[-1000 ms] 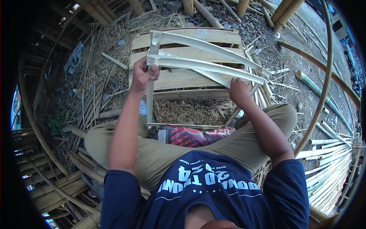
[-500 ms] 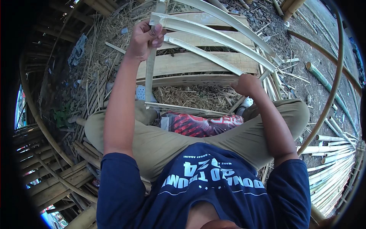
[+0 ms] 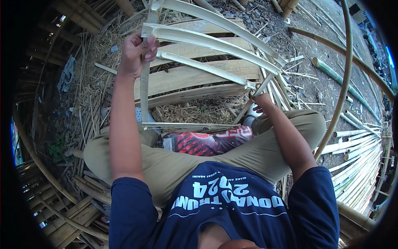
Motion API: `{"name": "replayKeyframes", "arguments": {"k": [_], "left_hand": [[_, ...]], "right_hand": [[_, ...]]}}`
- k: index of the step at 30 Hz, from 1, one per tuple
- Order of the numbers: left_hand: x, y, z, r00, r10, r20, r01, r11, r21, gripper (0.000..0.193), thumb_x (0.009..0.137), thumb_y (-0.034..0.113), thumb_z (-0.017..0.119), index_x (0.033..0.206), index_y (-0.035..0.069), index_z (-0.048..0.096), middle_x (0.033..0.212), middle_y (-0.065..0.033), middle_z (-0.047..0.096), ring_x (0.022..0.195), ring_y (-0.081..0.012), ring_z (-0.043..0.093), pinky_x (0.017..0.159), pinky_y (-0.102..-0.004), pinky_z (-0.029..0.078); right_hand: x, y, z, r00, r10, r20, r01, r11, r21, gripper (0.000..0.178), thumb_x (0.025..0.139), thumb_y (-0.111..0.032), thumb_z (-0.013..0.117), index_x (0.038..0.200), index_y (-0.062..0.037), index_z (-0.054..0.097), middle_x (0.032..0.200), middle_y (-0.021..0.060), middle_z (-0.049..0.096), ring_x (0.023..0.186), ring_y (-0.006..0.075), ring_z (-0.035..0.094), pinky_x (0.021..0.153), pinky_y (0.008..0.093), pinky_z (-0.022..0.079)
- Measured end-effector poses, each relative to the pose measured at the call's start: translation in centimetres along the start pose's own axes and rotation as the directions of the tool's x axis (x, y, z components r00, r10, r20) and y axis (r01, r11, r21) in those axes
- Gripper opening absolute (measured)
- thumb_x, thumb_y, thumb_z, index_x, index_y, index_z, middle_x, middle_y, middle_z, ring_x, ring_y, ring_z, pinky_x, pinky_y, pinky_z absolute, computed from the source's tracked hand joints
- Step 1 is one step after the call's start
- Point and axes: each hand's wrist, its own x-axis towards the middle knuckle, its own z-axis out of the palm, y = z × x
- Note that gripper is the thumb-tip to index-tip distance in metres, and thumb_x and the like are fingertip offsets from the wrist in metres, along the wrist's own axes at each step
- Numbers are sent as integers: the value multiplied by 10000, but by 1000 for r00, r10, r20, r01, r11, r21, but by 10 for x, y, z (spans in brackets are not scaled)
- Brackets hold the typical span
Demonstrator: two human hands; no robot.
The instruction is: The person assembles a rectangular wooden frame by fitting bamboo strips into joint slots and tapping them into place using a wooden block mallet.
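A ladder-like frame of pale split bamboo (image 3: pixel 207 41) leans over my lap, with several slightly bowed crosspieces between two side rails. My left hand (image 3: pixel 139 54) is closed around its left rail, the thumb pressed just under the end of a crosspiece. My right hand (image 3: pixel 264 103) is at the lower part of the right rail (image 3: pixel 264 84), fingers curled against it; the palm side is partly hidden. Just above that hand, the end of the lowest bowed crosspiece (image 3: pixel 207 70) meets the rail. The nearest straight crosspiece (image 3: pixel 190 125) lies across, close to my shins.
Beneath the frame is a slatted wooden platform (image 3: pixel 199 79) over straw-like shavings. A red and dark printed cloth (image 3: pixel 207 141) lies between my legs. Bundled bamboo poles (image 3: pixel 356 166) lie at right, a green pole (image 3: pixel 340 76) beyond. A curved pole (image 3: pixel 346 83) arches close on the right.
My right hand has come off the lowest bowed crosspiece's end and slid down along the right rail, uncovering that end. My left hand keeps its hold. The whole view has shifted slightly.
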Motion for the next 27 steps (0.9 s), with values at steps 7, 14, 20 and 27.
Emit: {"name": "replayKeyframes", "arguments": {"k": [7,14,20,27], "left_hand": [[-6,8,-8,996,91,20,-90,994,-61,322,958,292,761,996,13,606,773,-48,556,595,-84,439,549,-234,338],[-14,10,-34,985,161,-65,-168,979,-120,339,993,328,707,1048,11,599,794,-76,570,606,-101,475,560,-248,347],[-22,15,-56,967,170,-188,-203,965,-168,366,1013,335,651,1201,28,585,844,-58,534,640,-129,445,588,-267,334],[-31,36,-77,922,180,-344,-252,951,-177,433,1017,375,646,1247,17,568,857,-53,533,651,-117,447,576,-250,333]], "right_hand": [[-33,-11,-18,883,-257,-392,254,965,-59,415,989,-310,688,1187,49,628,961,195,719,773,281,735,558,391,599],[-52,-25,-30,645,-446,-621,455,877,-158,426,964,-317,701,1199,33,638,993,245,737,973,399,716,887,477,526],[-65,-46,-42,442,-584,-681,640,737,-216,431,981,-335,696,1200,28,622,947,210,699,846,356,710,792,457,530],[-87,-113,-85,356,-755,-551,782,564,-267,480,925,-247,751,1281,43,611,998,186,721,899,279,736,806,404,560]]}}
